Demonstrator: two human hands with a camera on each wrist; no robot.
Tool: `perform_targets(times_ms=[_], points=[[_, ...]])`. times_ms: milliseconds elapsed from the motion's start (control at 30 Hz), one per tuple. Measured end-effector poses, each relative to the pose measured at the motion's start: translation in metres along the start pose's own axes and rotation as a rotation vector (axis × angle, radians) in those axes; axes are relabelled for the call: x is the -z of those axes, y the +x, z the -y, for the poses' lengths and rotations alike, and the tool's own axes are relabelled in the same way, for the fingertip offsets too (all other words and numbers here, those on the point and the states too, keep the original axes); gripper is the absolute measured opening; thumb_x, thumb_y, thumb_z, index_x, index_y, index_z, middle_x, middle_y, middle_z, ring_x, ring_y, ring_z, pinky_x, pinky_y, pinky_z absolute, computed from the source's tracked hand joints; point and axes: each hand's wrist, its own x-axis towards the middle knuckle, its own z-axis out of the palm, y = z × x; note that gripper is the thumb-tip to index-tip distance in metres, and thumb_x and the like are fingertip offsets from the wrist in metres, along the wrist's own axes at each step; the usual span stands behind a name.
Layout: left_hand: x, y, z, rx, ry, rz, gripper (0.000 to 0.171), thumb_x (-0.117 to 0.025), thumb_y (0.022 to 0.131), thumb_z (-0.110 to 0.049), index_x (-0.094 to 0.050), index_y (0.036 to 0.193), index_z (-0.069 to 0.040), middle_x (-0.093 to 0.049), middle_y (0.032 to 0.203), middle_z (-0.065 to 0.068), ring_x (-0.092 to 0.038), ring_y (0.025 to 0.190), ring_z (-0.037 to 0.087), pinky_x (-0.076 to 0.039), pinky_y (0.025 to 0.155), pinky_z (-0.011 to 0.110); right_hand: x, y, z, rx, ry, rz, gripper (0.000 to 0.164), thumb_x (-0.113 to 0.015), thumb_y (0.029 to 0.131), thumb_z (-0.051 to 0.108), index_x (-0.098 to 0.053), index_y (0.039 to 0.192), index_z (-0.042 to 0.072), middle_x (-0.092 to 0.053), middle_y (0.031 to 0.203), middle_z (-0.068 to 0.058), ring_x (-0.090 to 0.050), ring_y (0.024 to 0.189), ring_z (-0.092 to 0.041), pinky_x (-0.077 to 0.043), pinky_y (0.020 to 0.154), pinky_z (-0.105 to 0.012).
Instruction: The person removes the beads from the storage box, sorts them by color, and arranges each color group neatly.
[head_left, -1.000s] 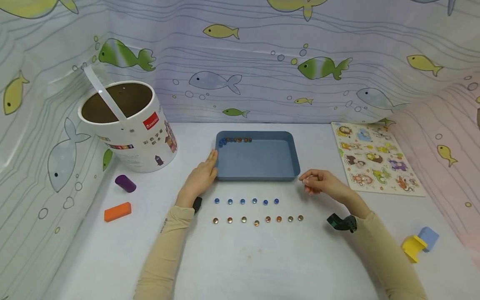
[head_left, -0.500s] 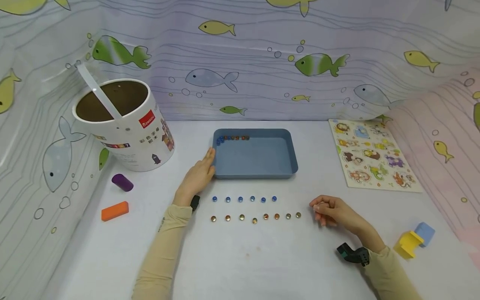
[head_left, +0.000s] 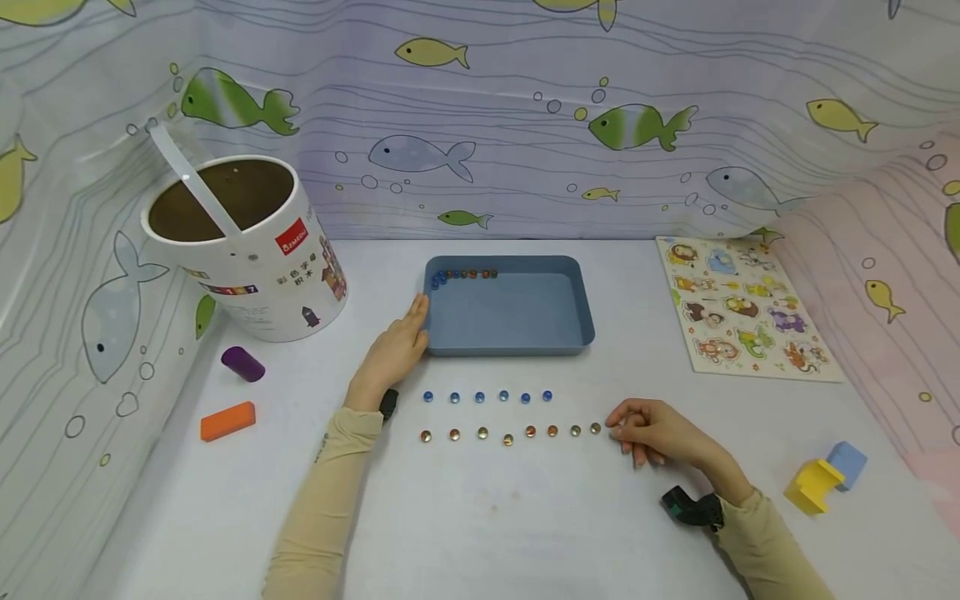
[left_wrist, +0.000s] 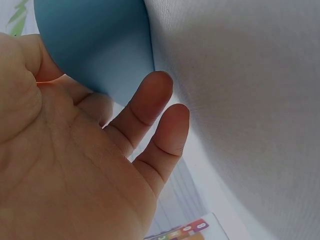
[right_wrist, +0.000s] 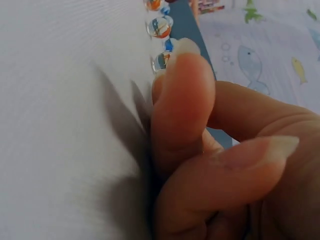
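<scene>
My left hand (head_left: 392, 353) rests with its fingers extended along the left wall of a blue-grey tray (head_left: 510, 352); the left wrist view shows its fingers (left_wrist: 172, 131) beside the tray's blue side (left_wrist: 107, 55). Several blue and amber marbles (head_left: 464, 274) sit in the tray's back left corner. In front of it lie a row of blue glass marbles (head_left: 480, 397) and, nearer, a row of clear marbles with amber swirls (head_left: 530, 432). My right hand (head_left: 663, 432) holds nothing, its fingers loosely bent, fingertips right at the end marble (head_left: 596, 428) of the near row.
A large white bucket (head_left: 292, 292) with a handle stands at the back left. Near it lie a purple cylinder (head_left: 243, 364) and an orange block (head_left: 228, 421). At right are an animal puzzle board (head_left: 750, 308), a yellow block (head_left: 813, 487) and a blue block (head_left: 848, 465).
My right hand has come from beside the tray's front right corner, back toward me, then slightly left to the end of the amber row. My left hand stays at the tray.
</scene>
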Motion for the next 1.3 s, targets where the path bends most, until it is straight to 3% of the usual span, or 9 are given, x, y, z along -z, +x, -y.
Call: perform_targets(times_ms=[267,367,500,600,800,933,1100,1300], points=[[0.001,0.0,0.001,-0.002,-0.007,-0.001,0.059,-0.033,0.103,-0.021,-0.01,0.156,-0.008,-0.008,0.163,0.008,-0.034,0.14,0.042,-0.031,0.114,0.052,0.01,0.002,0.015,-0.006,-0.089,-0.018,0.029,-0.058,0.097,0.024,-0.06,0.112,-0.001,-0.057,0.065,-0.003,-0.049,0.044,-0.008,-0.036,0.039,-0.02],[0.001,0.0,0.002,-0.003,-0.01,0.004,0.059,-0.033,0.103,-0.022,-0.01,0.156,-0.009,-0.008,0.163,0.007,-0.033,0.14,0.042,-0.03,0.114,0.052,0.021,0.008,0.033,0.028,-0.109,-0.066,0.03,-0.056,0.099,0.024,-0.06,0.114,-0.002,-0.056,0.064,-0.002,-0.047,0.045,-0.009,-0.036,0.041,-0.021],[0.001,-0.001,0.002,0.004,-0.007,0.001,0.059,-0.034,0.103,-0.022,-0.01,0.156,-0.009,-0.008,0.164,0.007,-0.035,0.139,0.042,-0.033,0.112,0.053,0.036,0.027,0.065,0.123,-0.14,-0.069,0.031,-0.053,0.1,0.02,-0.059,0.116,-0.006,-0.058,0.067,-0.006,-0.05,0.049,-0.02,-0.041,0.043,-0.028],[0.001,0.0,0.001,0.004,-0.007,-0.003,0.059,-0.034,0.103,-0.021,-0.011,0.156,-0.008,-0.009,0.163,0.008,-0.037,0.138,0.042,-0.034,0.112,0.053,0.045,0.049,0.086,0.192,-0.146,-0.034,0.031,-0.052,0.1,0.017,-0.058,0.116,-0.009,-0.059,0.07,-0.008,-0.051,0.054,-0.026,-0.045,0.049,-0.032],[0.001,0.0,-0.001,0.003,-0.003,-0.005,0.059,-0.035,0.103,-0.021,-0.012,0.156,-0.008,-0.01,0.163,0.007,-0.04,0.136,0.041,-0.035,0.111,0.053,0.056,0.107,0.122,0.237,-0.077,-0.013,0.033,-0.05,0.101,0.02,-0.056,0.122,-0.006,-0.059,0.076,-0.004,-0.056,0.066,-0.016,-0.049,0.061,-0.029],[0.001,0.0,-0.001,0.004,-0.004,-0.01,0.059,-0.035,0.103,-0.021,-0.013,0.156,-0.009,-0.011,0.163,0.006,-0.039,0.136,0.041,-0.034,0.111,0.053,0.057,0.15,0.138,0.208,-0.006,-0.052,0.035,-0.05,0.101,0.024,-0.056,0.126,-0.001,-0.06,0.081,-0.002,-0.058,0.072,-0.015,-0.05,0.068,-0.026],[-0.001,-0.001,0.0,0.002,-0.019,-0.003,0.059,-0.035,0.103,-0.021,-0.012,0.156,-0.009,-0.011,0.163,0.006,-0.039,0.137,0.041,-0.034,0.111,0.053,0.053,0.199,0.144,0.139,0.039,-0.067,0.042,-0.048,0.102,0.026,-0.053,0.133,-0.002,-0.059,0.083,0.0,-0.058,0.078,-0.017,-0.049,0.073,-0.031],[0.0,-0.001,0.0,-0.002,-0.006,-0.012,0.059,-0.036,0.103,-0.021,-0.013,0.156,-0.008,-0.011,0.163,0.007,-0.041,0.135,0.041,-0.036,0.109,0.053,0.047,0.238,0.14,0.072,0.099,-0.088,0.041,-0.048,0.102,0.028,-0.054,0.136,0.005,-0.061,0.085,0.001,-0.059,0.08,-0.015,-0.046,0.075,-0.031]])
